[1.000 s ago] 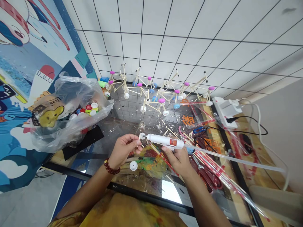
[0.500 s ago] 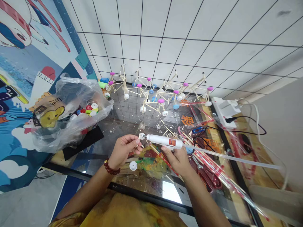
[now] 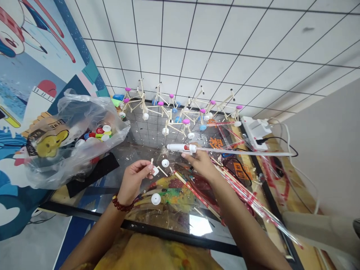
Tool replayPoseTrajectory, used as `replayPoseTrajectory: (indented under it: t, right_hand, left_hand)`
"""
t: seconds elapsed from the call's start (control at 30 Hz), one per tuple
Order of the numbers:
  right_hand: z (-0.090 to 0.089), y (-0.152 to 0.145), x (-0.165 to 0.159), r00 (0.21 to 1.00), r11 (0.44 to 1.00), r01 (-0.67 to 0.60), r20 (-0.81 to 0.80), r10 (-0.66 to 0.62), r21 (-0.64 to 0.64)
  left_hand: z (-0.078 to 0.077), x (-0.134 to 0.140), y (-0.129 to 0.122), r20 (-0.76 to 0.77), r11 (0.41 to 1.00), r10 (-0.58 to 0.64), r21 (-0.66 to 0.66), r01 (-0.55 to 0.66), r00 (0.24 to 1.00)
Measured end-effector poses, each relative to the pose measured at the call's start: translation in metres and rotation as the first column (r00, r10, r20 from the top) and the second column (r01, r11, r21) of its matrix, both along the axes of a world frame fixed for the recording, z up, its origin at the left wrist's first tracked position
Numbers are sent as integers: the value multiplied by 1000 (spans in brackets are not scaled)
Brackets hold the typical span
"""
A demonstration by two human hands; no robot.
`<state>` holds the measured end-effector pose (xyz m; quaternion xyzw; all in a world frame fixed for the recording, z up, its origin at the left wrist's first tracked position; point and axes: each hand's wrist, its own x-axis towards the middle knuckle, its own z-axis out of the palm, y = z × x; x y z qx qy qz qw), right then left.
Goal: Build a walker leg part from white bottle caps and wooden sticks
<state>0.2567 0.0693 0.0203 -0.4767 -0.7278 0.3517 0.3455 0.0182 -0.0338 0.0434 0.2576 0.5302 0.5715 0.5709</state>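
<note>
My left hand (image 3: 135, 178), with a beaded bracelet, pinches a small piece made of a short pale wooden stick (image 3: 152, 161) and a white bottle cap (image 3: 155, 171). A bent thin stick (image 3: 162, 171) shows beside the cap; I cannot tell if it is joined to it. My right hand (image 3: 200, 161) is wrapped round a white glue gun (image 3: 177, 147), its nozzle pointing left. A long translucent glue stick (image 3: 247, 152) runs out of its back. On the glass tabletop nearby lie a white cap (image 3: 165, 163) and a larger white cap (image 3: 155, 199).
Stick models (image 3: 185, 122) with pink, blue and white caps stand along the tiled wall. A clear plastic bag (image 3: 81, 146) of colourful caps sits at left. Bundled sticks in red-edged wrapping (image 3: 244, 191), a power strip (image 3: 254, 133) and cables are at right. Wood scraps litter the glass.
My right hand has lifted the glue gun up and away from the piece in my left hand. My left hand has shifted slightly left. The whole view has moved a little.
</note>
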Motion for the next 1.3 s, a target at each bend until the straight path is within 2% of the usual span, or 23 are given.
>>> replayPoseTrajectory:
  t: [0.13, 0.3, 0.53, 0.7, 0.77, 0.87, 0.93, 1.0, 1.07, 1.17, 1.23, 1.3]
  right_hand:
    - [-13, 26, -10, 1000, 994, -9, 6, 10, -112]
    - [-23, 36, -25, 997, 993, -47, 61, 54, -104]
    - [-20, 38, -32, 977, 996, -48, 205, 62, -71]
    - [-10, 34, -30, 963, 996, -55, 259, 71, -70]
    - [-1, 22, -24, 944, 1000, -16, 330, 20, -15]
    - [14, -12, -14, 877, 978, 87, 450, -166, 191]
    - [24, -39, -15, 933, 976, 97, 324, -157, 196]
    - [28, -63, -23, 998, 999, -26, 50, 25, 26]
    - [29, -77, -37, 968, 973, -147, -229, 105, -177]
    - [27, -85, -58, 864, 896, -236, -503, 17, -376]
    - [26, -85, -66, 812, 858, -249, -580, -68, -449]
    - [26, -85, -68, 787, 845, -233, -604, -126, -481]
  left_hand:
    - [-2, -5, -2, -47, 999, 36, 24, -35, 998]
    - [-7, -9, -1, -38, 999, 33, 28, -32, 999]
    - [-3, 1, 3, 67, 1000, -25, -17, 26, 997]
    - [-1, 11, 4, 169, 997, -41, -62, 52, 985]
    - [-1, 12, 4, 177, 997, -30, -63, 42, 984]
    - [-1, 14, 2, 178, 998, -25, -53, 35, 984]
    - [1, 15, 0, 171, 999, -44, -22, 48, 984]
    - [3, 18, -1, 160, 997, -76, 18, 74, 984]
    - [7, 22, -1, 142, 993, -117, 47, 111, 983]
    - [12, 27, -1, 108, 988, -147, 70, 140, 983]
    - [14, 28, -3, 96, 987, -149, 74, 143, 984]
    - [13, 25, -6, 92, 987, -156, 63, 150, 983]
